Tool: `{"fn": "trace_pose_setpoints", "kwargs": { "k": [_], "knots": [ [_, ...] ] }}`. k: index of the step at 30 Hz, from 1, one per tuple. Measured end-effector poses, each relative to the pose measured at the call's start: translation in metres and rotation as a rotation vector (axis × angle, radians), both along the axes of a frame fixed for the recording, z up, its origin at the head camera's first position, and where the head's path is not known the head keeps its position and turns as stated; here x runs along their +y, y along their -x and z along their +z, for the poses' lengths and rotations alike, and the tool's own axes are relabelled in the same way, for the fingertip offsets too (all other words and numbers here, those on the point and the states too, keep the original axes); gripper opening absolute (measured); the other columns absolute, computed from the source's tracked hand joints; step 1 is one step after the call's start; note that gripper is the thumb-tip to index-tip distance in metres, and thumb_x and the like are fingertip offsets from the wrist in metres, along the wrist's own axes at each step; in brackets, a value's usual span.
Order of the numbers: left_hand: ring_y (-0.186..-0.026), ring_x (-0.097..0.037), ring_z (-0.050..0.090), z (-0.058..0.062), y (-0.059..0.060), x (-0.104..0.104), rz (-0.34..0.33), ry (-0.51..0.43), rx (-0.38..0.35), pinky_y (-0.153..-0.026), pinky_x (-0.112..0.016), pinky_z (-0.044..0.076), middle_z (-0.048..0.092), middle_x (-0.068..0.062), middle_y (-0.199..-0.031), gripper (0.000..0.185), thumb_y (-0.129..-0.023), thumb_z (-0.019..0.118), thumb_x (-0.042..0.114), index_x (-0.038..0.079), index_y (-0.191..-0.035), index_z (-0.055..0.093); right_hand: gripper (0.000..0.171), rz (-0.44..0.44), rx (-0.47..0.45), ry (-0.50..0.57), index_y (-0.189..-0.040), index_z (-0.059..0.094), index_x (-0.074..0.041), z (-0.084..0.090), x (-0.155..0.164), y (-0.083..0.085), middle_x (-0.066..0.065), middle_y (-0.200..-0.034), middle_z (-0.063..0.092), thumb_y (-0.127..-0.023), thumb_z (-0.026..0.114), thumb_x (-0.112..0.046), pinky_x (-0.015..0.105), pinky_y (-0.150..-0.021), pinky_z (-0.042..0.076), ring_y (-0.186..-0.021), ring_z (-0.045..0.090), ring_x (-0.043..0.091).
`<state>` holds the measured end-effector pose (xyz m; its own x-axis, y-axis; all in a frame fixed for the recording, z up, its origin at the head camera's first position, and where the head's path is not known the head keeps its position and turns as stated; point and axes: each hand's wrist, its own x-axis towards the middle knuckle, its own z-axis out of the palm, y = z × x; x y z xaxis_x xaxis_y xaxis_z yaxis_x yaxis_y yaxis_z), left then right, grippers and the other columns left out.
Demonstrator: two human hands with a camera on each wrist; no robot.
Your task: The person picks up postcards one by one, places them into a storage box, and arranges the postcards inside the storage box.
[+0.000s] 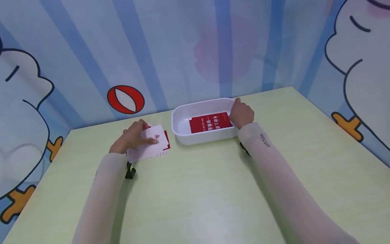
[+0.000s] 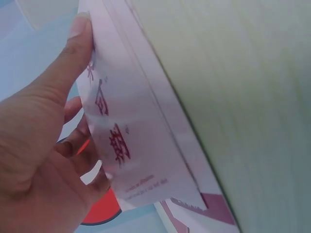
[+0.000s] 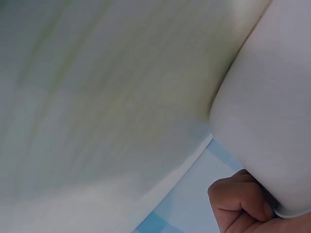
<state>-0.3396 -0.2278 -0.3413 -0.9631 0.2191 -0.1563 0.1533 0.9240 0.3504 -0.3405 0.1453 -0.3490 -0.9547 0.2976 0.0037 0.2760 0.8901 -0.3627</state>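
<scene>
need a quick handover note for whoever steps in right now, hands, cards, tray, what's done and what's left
Left hand: thumb and fingers pinch the top white card of the stack on the table.
Right hand: fingers curled over the right rim of the white tray.
Done: one red card lies flat in the tray.
Left: the white card and the red-edged ones under it are not yet in the tray.

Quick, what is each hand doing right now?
Left hand: pinches the top white card of the stack, thumb on its face.
Right hand: curled over the tray edge, by the red card.
</scene>
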Motion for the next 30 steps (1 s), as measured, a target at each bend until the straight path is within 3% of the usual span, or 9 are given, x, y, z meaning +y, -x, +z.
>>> {"fn": "trace_pose_setpoints", "kwargs": {
  "k": [4,7,14,20,30],
  "knots": [
    [-0.114,-0.03,0.047,-0.0021,0.0011,-0.0016,-0.002,-0.024,-0.009,-0.095,-0.044,0.055,0.045,-0.017,-0.131,0.082,-0.082,0.079,0.042,0.006,-0.141,0.035,0.055,0.003,0.003,0.0,-0.14,0.038,0.005,-0.0003,0.0006,0.0004,0.024,-0.123,0.063,-0.095,0.061,-0.018,0.05,-0.097,0.054,-0.112,0.066,0.037],
    [-0.116,-0.03,0.046,-0.0025,0.0016,-0.0016,-0.002,-0.031,0.002,-0.097,-0.045,0.055,0.045,-0.017,-0.132,0.08,-0.085,0.076,0.043,0.007,-0.142,0.034,0.055,0.005,0.0,0.002,-0.14,0.038,0.005,0.0001,0.0008,-0.0001,0.024,-0.122,0.064,-0.095,0.06,-0.018,0.049,-0.097,0.055,-0.112,0.066,0.037],
    [-0.12,-0.032,0.043,-0.0007,0.006,-0.0035,-0.012,-0.09,0.014,-0.11,-0.053,0.042,0.046,-0.018,-0.132,0.039,-0.105,0.048,0.027,0.007,-0.137,0.038,0.056,0.003,-0.005,0.003,-0.14,0.038,0.005,0.0013,0.0005,0.0001,0.024,-0.123,0.063,-0.095,0.061,-0.018,0.05,-0.097,0.054,-0.113,0.065,0.037],
    [-0.124,-0.035,0.043,0.0007,0.0083,-0.003,-0.007,-0.138,0.086,-0.115,-0.055,0.037,0.047,-0.02,-0.137,0.031,-0.104,0.041,0.01,0.003,-0.134,0.042,0.057,0.003,-0.004,0.001,-0.141,0.038,0.005,0.0017,0.0003,0.0001,0.024,-0.124,0.063,-0.095,0.061,-0.018,0.049,-0.097,0.054,-0.114,0.065,0.037],
    [-0.114,-0.03,0.047,0.0011,0.0081,0.0046,0.067,-0.243,0.135,-0.104,-0.048,0.045,0.051,-0.017,-0.126,0.029,-0.105,0.034,0.017,0.006,-0.131,0.044,0.056,-0.001,0.001,-0.001,-0.142,0.037,0.005,0.0012,-0.0003,-0.003,0.024,-0.124,0.063,-0.096,0.06,-0.018,0.049,-0.098,0.054,-0.115,0.065,0.037]
  ]
}}
